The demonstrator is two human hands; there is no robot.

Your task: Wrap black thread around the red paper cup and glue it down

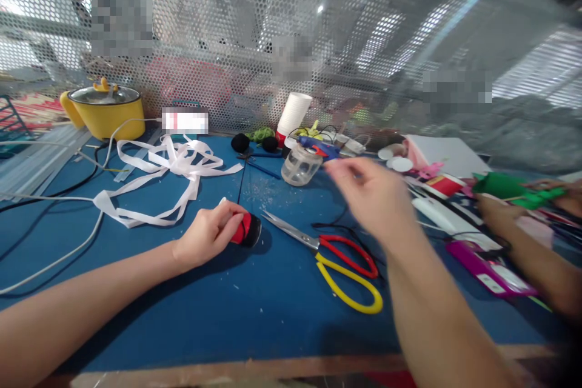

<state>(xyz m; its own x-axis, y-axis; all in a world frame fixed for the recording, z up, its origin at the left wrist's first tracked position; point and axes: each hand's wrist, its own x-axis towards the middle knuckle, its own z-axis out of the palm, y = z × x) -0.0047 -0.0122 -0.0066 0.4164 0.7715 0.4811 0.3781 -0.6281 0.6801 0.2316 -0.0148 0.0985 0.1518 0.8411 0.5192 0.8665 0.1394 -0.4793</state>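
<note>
My left hand [207, 235] is closed around a small red and black cylindrical piece [247, 230], held low over the blue table; the fingers cover part of it. My right hand [364, 191], slightly blurred, has its fingers closed at the handle end of a blue glue gun [328, 150] with an orange trigger. The gun lies across the top of a clear jar [301, 165], and its handle is mostly hidden by my hand. Between my hands lie open scissors [317, 245] with one red and one yellow handle loop, blades pointing toward the left hand.
Loose white ribbon [179, 160] and cables spread at the left, near a yellow pot [116, 112]. Pliers [259, 165], black balls [240, 143] and stacked white cups [294, 112] stand behind. A purple power strip [486, 268] lies right, beside another person's arm [536, 248].
</note>
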